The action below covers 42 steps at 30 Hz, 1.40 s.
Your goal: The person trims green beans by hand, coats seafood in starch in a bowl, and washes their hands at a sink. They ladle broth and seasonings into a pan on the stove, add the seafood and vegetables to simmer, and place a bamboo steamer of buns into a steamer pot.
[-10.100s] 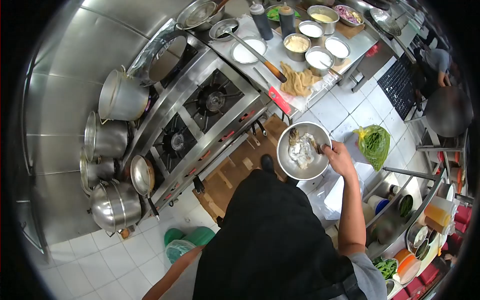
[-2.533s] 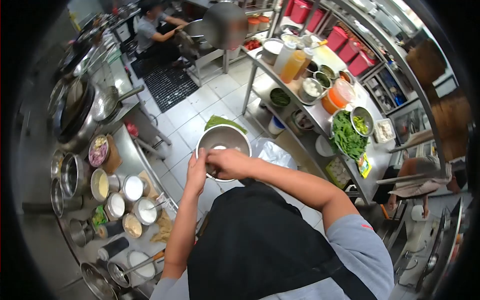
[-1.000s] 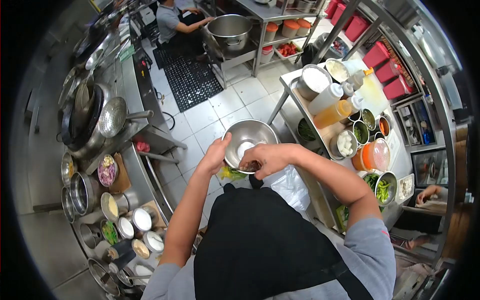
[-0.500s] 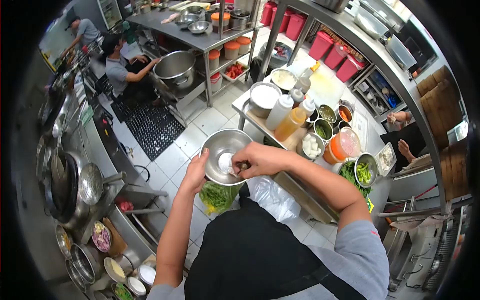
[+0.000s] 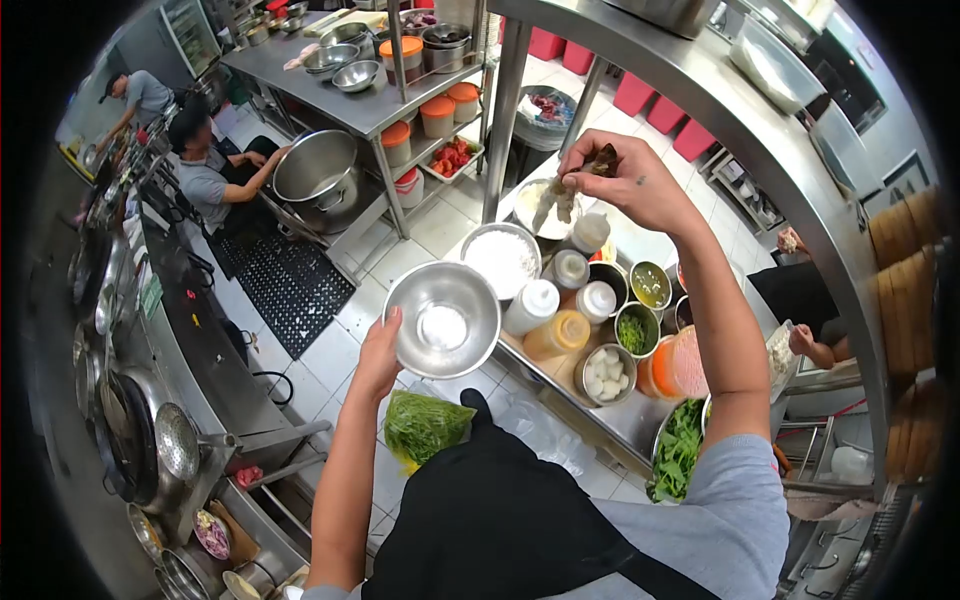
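Note:
My left hand (image 5: pixel 378 352) grips the left rim of a steel mixing bowl (image 5: pixel 478 325), which has a small heap of white powder (image 5: pixel 441 327) at its bottom. Raised at the upper right, my right hand (image 5: pixel 625 180) pinches what look like raw shrimp (image 5: pixel 562 203) by their dark tail ends. They dangle over a round container of pale contents (image 5: pixel 527 208), partly hidden behind them. Just nearer stands a pot of white powder (image 5: pixel 500 262). Squeeze bottles (image 5: pixel 555 335) are grouped right of that pot.
Tubs of chopped greens (image 5: pixel 636 330) and white pieces (image 5: pixel 605 374) crowd the counter. A steel shelf (image 5: pixel 690 60) arches above. A bag of greens (image 5: pixel 425 428) is below the bowl. Woks (image 5: pixel 130 430) line the left. One co-worker (image 5: pixel 205 175) sits beside a large pot (image 5: pixel 318 172).
My right hand has left the bowl and risen to the upper right, carrying the shrimp over the counter. The bowl stays in my left hand, and the view has shifted.

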Tool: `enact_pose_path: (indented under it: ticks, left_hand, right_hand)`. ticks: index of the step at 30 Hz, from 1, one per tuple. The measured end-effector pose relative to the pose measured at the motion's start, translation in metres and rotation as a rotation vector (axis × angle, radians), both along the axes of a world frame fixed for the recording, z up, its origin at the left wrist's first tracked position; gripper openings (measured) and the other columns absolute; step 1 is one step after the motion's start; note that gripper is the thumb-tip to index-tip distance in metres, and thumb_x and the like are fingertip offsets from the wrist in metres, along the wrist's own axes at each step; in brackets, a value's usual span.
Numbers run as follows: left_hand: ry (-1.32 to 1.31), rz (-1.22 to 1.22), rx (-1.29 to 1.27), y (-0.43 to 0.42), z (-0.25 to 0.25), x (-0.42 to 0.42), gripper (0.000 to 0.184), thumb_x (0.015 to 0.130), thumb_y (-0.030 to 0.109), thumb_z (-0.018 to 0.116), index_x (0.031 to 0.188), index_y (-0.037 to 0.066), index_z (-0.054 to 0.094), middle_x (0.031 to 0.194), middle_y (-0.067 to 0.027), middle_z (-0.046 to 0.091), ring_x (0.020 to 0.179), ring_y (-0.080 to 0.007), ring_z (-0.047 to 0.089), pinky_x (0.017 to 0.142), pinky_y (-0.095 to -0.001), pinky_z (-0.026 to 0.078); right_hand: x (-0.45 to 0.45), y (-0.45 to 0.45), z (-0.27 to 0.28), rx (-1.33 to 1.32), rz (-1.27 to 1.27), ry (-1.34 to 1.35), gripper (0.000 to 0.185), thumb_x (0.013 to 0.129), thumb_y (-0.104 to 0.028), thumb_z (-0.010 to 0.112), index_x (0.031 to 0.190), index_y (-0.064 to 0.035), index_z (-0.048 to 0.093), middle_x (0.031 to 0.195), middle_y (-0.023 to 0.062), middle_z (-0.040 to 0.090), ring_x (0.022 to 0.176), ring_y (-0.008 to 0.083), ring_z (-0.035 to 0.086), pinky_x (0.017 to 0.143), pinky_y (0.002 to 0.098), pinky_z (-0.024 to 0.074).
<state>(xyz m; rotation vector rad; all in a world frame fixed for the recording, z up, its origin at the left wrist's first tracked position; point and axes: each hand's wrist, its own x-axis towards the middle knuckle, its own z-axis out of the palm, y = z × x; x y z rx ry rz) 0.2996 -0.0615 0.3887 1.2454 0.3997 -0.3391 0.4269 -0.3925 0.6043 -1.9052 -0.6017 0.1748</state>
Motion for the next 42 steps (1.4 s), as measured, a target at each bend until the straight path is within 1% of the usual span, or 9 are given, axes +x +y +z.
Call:
enact_pose_path:
  ticks: [7,10,15,23,28,30,32,34,42]
  left_hand:
    - [0.102,0.115,0.014,0.011,-0.014,-0.023,0.050,0.098,0.041,0.048,0.125,-0.001,0.049,0.102,-0.0091,0.061,0.083,-0.0132,0.062,0.063,-0.0270,0.052]
    - [0.205,0.156,0.105,0.019,-0.020,-0.038,0.054,0.098,0.043,0.049,0.128,-0.002,0.048,0.109,-0.0112,0.060,0.090,-0.0158,0.060,0.075,-0.0279,0.050]
    - [0.276,0.246,0.178,0.015,-0.023,-0.043,0.056,0.098,0.043,0.049,0.131,-0.002,0.046,0.115,-0.0119,0.059,0.097,-0.0158,0.057,0.080,-0.0291,0.048]
    - [-0.118,-0.048,0.248,-0.061,0.123,0.060,0.050,0.099,0.036,0.046,0.131,-0.002,0.049,0.119,-0.0108,0.058,0.103,-0.0153,0.056,0.092,-0.0283,0.042]
    - [-0.185,-0.266,-0.171,-0.170,0.148,0.175,0.044,0.098,0.032,0.047,0.126,-0.003,0.049,0.117,-0.0115,0.058,0.104,-0.0179,0.058,0.088,-0.0310,0.048]
    - [-0.250,-0.370,0.033,-0.218,0.153,0.210,0.038,0.096,0.033,0.045,0.120,0.004,0.053,0.103,-0.0101,0.062,0.090,-0.0215,0.062,0.072,-0.0363,0.052]
    - [-0.522,-0.355,0.193,-0.265,0.102,0.258,0.036,0.095,0.030,0.045,0.116,0.002,0.055,0.100,-0.0103,0.062,0.088,-0.0240,0.062,0.071,-0.0384,0.051]
    - [-0.541,-0.385,0.359,-0.297,0.082,0.279,0.035,0.095,0.029,0.046,0.114,0.002,0.056,0.098,-0.0116,0.063,0.088,-0.0250,0.062,0.072,-0.0384,0.051]
    - [-0.544,-0.464,0.670,-0.339,0.019,0.306,0.031,0.093,0.025,0.051,0.109,0.000,0.059,0.094,-0.0169,0.064,0.088,-0.0292,0.064,0.076,-0.0387,0.051]
  right_hand:
    - [0.118,-0.047,-0.100,-0.264,0.041,0.194,0.012,0.081,-0.008,0.068,0.089,-0.0037,0.061,0.081,0.0004,0.061,0.071,0.0059,0.055,0.062,0.0241,0.0453]
    - [0.142,-0.055,-0.158,-0.257,0.065,0.341,0.010,0.079,-0.005,0.070,0.083,-0.0017,0.061,0.074,0.0032,0.064,0.064,0.0078,0.056,0.057,0.0244,0.0453]
    - [0.156,-0.053,-0.233,-0.663,0.182,-0.230,0.014,0.070,-0.006,0.068,0.081,-0.0005,0.061,0.075,0.0161,0.064,0.071,0.0303,0.061,0.067,0.0389,0.0487]
    - [0.156,-0.054,-0.241,-0.849,0.219,-0.175,0.020,0.073,-0.008,0.064,0.092,-0.0016,0.063,0.080,0.0189,0.064,0.078,0.0351,0.063,0.074,0.0401,0.0503]
    - [0.122,-0.072,-0.262,0.218,-0.004,0.145,0.031,0.082,-0.020,0.062,0.110,-0.0058,0.063,0.110,0.0172,0.063,0.105,0.0302,0.058,0.091,0.0388,0.0454]
    - [0.119,-0.067,-0.267,0.510,0.060,0.380,0.040,0.088,-0.029,0.059,0.121,-0.0073,0.056,0.122,0.0150,0.058,0.115,0.0252,0.053,0.097,0.0373,0.0407]
    - [0.132,-0.041,-0.248,-0.652,0.060,-0.141,0.032,0.084,-0.021,0.063,0.111,-0.0051,0.065,0.112,0.0170,0.064,0.111,0.0290,0.057,0.096,0.0416,0.0432]
    - [0.131,-0.047,-0.225,-0.818,0.121,-0.161,0.039,0.088,-0.034,0.057,0.120,-0.0125,0.057,0.115,0.0107,0.060,0.116,0.0237,0.052,0.096,0.0370,0.0385]
    - [0.135,-0.056,-0.247,-0.836,0.266,-0.143,0.042,0.089,-0.034,0.058,0.124,-0.0110,0.053,0.123,0.0107,0.055,0.119,0.0205,0.050,0.100,0.0358,0.0359]
